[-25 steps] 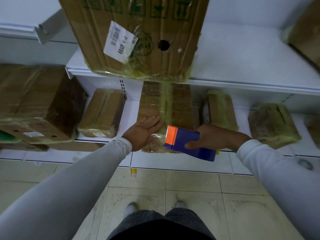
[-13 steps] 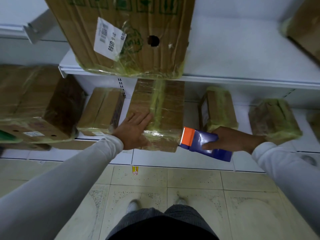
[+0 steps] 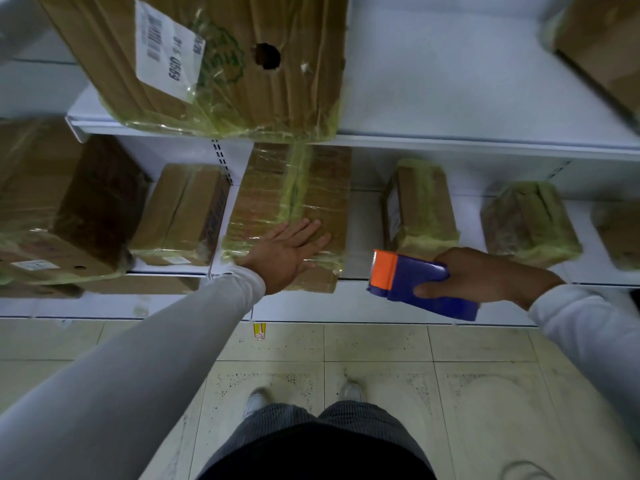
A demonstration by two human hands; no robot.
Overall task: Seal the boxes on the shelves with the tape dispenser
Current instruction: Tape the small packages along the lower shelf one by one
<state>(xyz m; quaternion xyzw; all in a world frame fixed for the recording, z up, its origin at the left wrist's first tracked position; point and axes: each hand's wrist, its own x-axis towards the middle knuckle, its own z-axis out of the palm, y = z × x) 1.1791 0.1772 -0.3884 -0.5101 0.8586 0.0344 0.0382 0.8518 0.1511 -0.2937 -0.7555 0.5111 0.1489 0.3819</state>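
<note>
The far end of the long taped box (image 3: 294, 202) runs under the upper shelf (image 3: 485, 142) and is lost in shadow there. The big carton (image 3: 225, 60) above is cut off at the top of the view, its label too blurred to read in full. At the right edge another box (image 3: 620, 233) is only half in sight, and the roll of tape inside the dispenser cannot be seen.

The left hand (image 3: 287, 254) lies flat on the near end of the long taped box, fingers straight and spread, pressing on its yellowish wrap. The right hand (image 3: 485, 275) grips the blue tape dispenser (image 3: 415, 284) — thumb curled under its body, orange nose pointing left. The dispenser hangs just off the lower shelf's (image 3: 363, 216) front edge, to the right of the box and apart from it — between the two hands.
</note>
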